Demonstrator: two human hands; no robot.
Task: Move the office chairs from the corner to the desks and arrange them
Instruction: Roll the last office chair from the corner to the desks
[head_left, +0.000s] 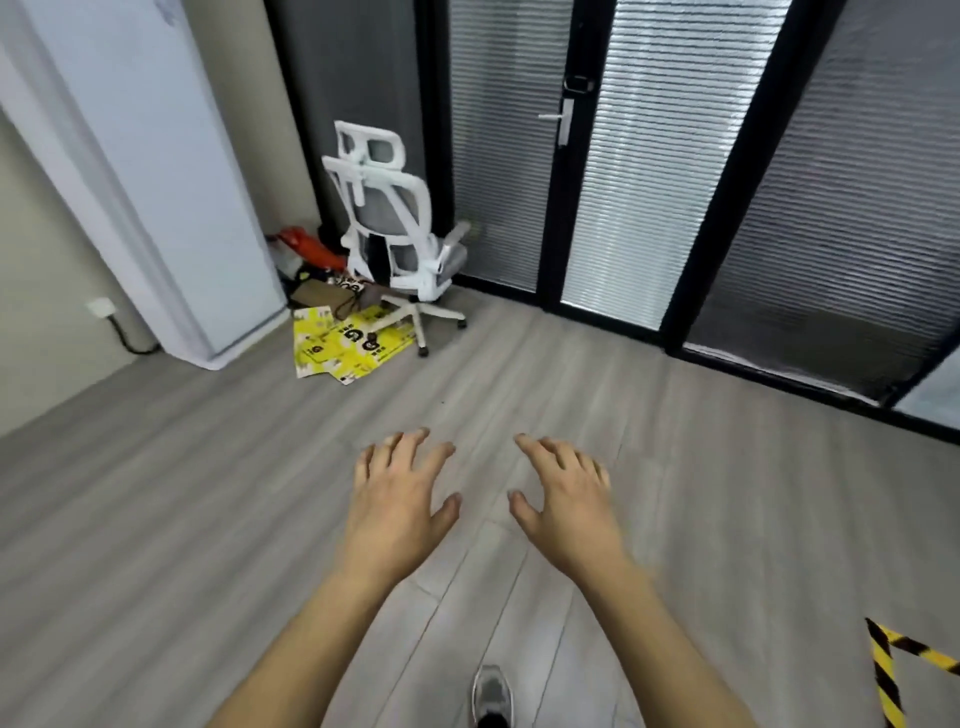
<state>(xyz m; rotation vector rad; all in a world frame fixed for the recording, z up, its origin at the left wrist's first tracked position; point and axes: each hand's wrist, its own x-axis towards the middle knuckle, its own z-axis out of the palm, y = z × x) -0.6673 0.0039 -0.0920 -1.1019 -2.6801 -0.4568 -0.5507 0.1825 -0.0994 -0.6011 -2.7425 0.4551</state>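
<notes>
a white office chair stands in the far corner, its back toward the viewer, well ahead and slightly left of both hands. left hand and right hand hover with fingers spread, holding nothing; the left is nearer.

A white-framed office chair with grey mesh stands upright in the corner. Its back faces the camera. Its wheeled base rests on the floor.
</notes>
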